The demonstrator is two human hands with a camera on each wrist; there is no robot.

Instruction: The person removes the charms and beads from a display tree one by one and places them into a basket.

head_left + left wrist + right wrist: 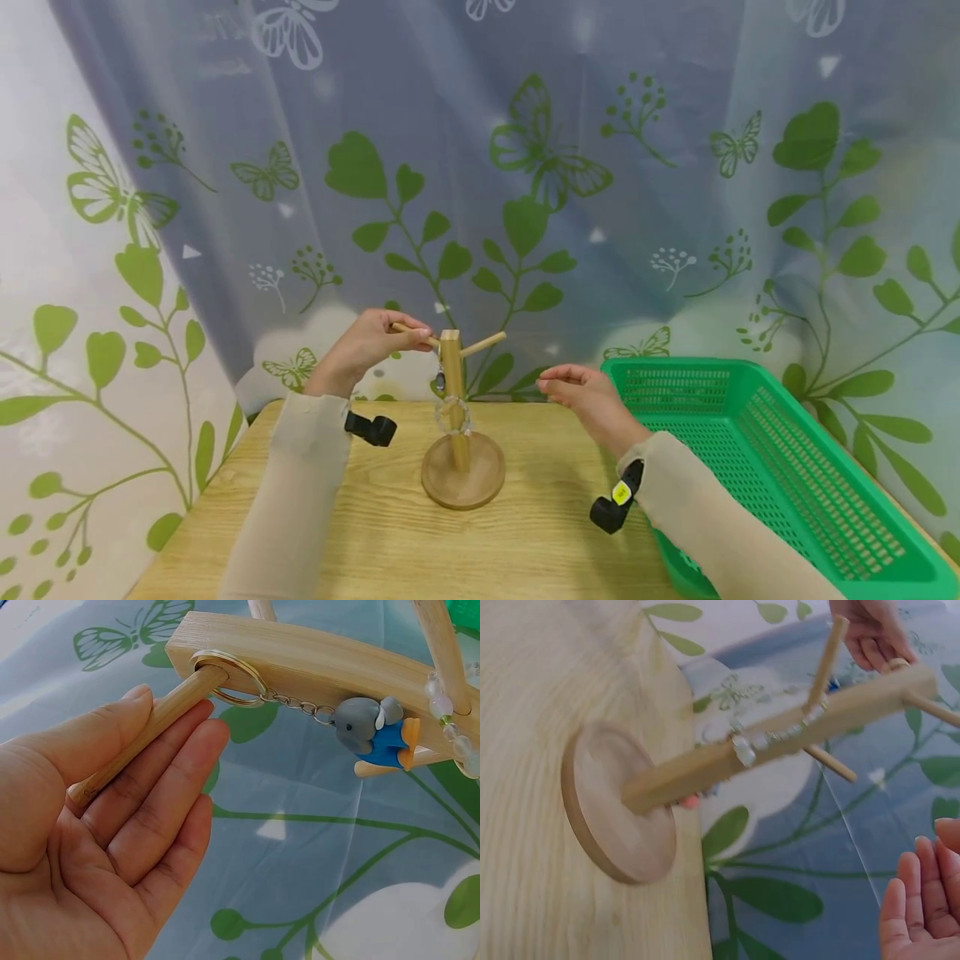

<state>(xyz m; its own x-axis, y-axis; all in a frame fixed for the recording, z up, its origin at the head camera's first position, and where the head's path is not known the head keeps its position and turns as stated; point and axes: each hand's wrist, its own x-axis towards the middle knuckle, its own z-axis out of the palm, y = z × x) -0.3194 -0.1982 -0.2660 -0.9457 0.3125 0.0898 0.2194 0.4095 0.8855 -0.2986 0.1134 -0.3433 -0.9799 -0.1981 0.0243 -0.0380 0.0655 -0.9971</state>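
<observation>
A wooden peg stand (453, 375) with a round base (462, 492) stands upright on the table. My left hand (378, 342) is at its upper left peg (142, 739), which lies between the thumb and the loosely straight fingers. Round the base of this peg sits the metal ring of a keychain (440, 382). From its chain hangs a small grey elephant figure (371, 731) in blue. A clear beaded bracelet (776, 739) hangs from a lower peg. Right of the stand, my right hand (585, 398) hovers above the table with fingers slightly bent, holding nothing.
A green plastic basket (678, 364) stands on the right side of the wooden table (375, 533), beside my right forearm. Behind the table hangs a curtain (450, 100) printed with leaves and butterflies.
</observation>
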